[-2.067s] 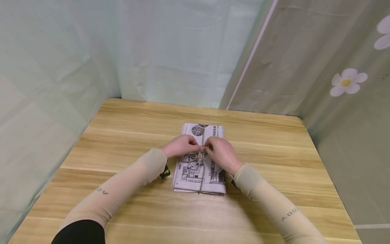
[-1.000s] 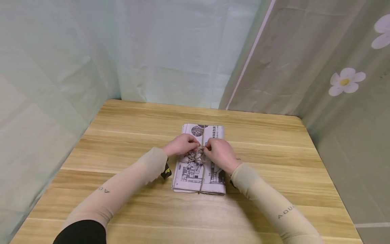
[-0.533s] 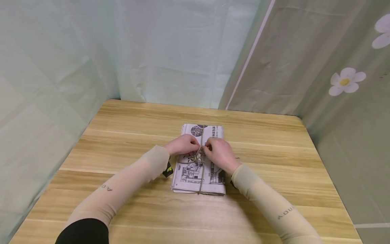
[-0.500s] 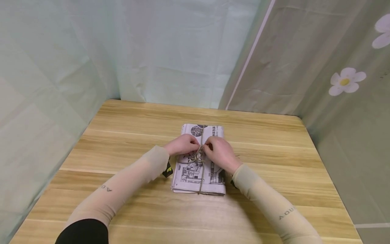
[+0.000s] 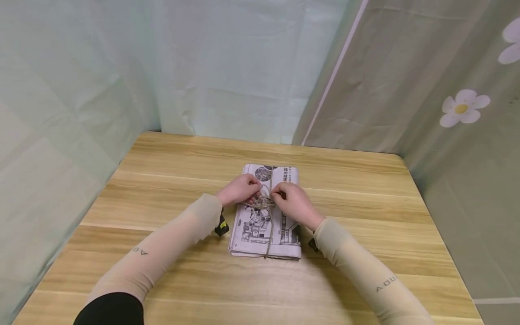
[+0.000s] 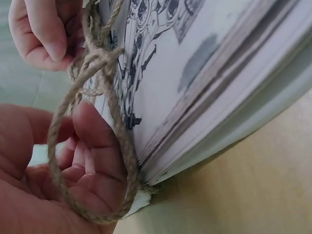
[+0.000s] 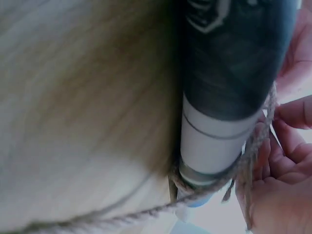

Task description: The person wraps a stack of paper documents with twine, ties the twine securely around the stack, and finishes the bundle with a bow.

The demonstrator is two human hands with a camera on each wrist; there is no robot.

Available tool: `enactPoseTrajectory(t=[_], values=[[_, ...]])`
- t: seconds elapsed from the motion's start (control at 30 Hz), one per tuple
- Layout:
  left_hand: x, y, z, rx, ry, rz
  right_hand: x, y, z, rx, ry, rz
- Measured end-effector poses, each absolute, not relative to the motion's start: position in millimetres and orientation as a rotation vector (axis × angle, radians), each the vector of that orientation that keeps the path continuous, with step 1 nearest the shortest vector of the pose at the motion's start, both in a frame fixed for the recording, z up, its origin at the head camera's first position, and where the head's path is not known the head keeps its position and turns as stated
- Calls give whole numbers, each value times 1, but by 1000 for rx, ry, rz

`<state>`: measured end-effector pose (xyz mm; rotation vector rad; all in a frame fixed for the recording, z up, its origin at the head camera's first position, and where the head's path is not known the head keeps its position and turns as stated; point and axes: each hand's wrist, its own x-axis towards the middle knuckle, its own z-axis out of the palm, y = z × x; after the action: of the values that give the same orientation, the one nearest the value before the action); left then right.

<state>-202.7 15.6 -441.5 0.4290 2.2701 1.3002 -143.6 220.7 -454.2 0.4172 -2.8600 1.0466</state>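
On the table lies a bundle of folded newspapers point(image 5: 252, 241), with jute twine point(image 5: 269, 234) crossed round it and gathered in a knot on top. My left hand point(image 5: 239, 189) is at the left of the knot, its thumb and fingertips closed on the twine. A large loop of twine point(image 6: 128, 161) hangs across those fingers in the left wrist view. My right hand point(image 5: 294, 201) is on the other side, thumb and forefinger pinching twine beside the knot. The right wrist view shows this hand point(image 7: 278, 195) past the bundle's rounded edge; its exact grip is partly hidden.
The wooden table point(image 5: 183, 280) extends round the bundle on all sides. Pale curtains point(image 5: 243, 72) hang behind and at the sides, with white flowers point(image 5: 465, 108) on the right one. In the right wrist view, a length of twine point(image 7: 141, 213) trails over the table.
My left hand has moved slightly up and left from the knot, and a wider loop now shows between the hands. The right hand stays close to the knot. The bundle has not moved.
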Motion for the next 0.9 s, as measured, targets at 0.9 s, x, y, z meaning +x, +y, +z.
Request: enactPoseTrajectory(t=[0.9], values=[[-159,-39,-436,796,2624,998,-175,240,-439,454,-2887,1346]])
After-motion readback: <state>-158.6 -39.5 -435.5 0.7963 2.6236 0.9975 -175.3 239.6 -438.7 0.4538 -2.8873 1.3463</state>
